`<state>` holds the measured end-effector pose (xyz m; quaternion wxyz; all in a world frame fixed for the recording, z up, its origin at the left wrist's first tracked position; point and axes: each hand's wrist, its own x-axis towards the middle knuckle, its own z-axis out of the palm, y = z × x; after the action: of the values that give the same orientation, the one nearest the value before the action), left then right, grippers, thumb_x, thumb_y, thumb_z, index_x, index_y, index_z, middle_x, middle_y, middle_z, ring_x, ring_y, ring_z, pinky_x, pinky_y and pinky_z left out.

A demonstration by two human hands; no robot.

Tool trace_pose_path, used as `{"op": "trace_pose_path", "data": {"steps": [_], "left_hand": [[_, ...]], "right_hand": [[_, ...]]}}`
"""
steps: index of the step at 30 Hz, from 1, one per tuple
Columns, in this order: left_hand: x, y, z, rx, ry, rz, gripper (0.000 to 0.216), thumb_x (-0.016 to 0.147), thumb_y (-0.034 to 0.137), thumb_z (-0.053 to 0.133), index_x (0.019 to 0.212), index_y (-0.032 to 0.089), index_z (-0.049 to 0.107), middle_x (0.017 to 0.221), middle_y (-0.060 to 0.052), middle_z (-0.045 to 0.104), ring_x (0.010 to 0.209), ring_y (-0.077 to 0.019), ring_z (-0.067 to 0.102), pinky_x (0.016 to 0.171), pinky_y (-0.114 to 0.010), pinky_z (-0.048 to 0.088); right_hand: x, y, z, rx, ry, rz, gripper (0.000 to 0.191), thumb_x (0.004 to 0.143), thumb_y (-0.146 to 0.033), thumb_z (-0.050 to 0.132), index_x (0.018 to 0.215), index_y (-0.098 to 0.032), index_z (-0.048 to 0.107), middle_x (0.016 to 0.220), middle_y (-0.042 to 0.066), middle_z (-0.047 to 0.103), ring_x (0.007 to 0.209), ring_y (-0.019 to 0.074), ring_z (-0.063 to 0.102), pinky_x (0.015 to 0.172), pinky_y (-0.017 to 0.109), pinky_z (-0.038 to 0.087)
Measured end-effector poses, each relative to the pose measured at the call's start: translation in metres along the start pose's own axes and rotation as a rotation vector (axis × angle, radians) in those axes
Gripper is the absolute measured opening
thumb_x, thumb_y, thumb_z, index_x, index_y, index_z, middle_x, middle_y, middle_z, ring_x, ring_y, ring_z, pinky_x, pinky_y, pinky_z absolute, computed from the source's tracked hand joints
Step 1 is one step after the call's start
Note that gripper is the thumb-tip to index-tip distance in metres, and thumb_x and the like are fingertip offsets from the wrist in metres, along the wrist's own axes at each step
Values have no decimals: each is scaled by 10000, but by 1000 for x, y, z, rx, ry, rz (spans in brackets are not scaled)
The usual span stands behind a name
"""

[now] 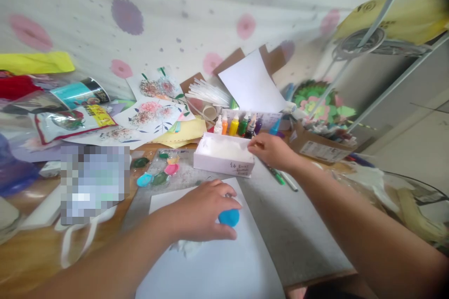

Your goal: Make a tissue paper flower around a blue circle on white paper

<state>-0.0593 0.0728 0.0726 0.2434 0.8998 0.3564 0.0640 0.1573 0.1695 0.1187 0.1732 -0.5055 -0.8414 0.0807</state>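
Observation:
My left hand [206, 210] is over a white sheet of paper [245, 261], its thumb and fingers curled around a small, round, bright blue piece [229, 217]. Crumpled white material [189, 246], perhaps tissue, lies on the sheet below that hand, partly hidden. At the right end of a small white open box [220, 163], my right hand [270, 147] has its bent fingers closed on the rim. White material covers the inside of the box.
Colourful paint dabs [171, 169] lie on the grey board [308, 229], left of the box. Small paint bottles [234, 125] line up behind it. Two pens [277, 175] lie to the right. Flower pictures [150, 114], a snack bag [73, 124] and a cardboard box [322, 145] stand around.

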Motion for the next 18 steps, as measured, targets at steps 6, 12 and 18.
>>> {"op": "trace_pose_path", "data": {"steps": [6,12,18], "left_hand": [[-1,-4,1,-4,24,48,413,755,532,594,1108,317,596,1230,-25,516,1123,-255,446,944,-391,380],[-1,-8,4,-17,33,72,455,751,545,593,1131,295,596,1231,-50,520,1128,-270,445,945,-403,378],[-2,-8,4,-36,39,68,420,757,521,599,1118,306,600,1225,-41,525,1140,-277,429,944,-408,367]], "right_hand": [[23,-14,21,-154,-85,92,218,629,-410,684,685,-200,661,736,37,649,634,170,545,502,245,301],[26,-12,13,-176,-52,170,84,685,-188,586,629,-178,647,668,41,650,604,156,545,521,248,326],[17,-10,1,-101,-46,191,190,791,-302,547,780,-166,680,717,28,665,624,146,571,522,230,385]]}}
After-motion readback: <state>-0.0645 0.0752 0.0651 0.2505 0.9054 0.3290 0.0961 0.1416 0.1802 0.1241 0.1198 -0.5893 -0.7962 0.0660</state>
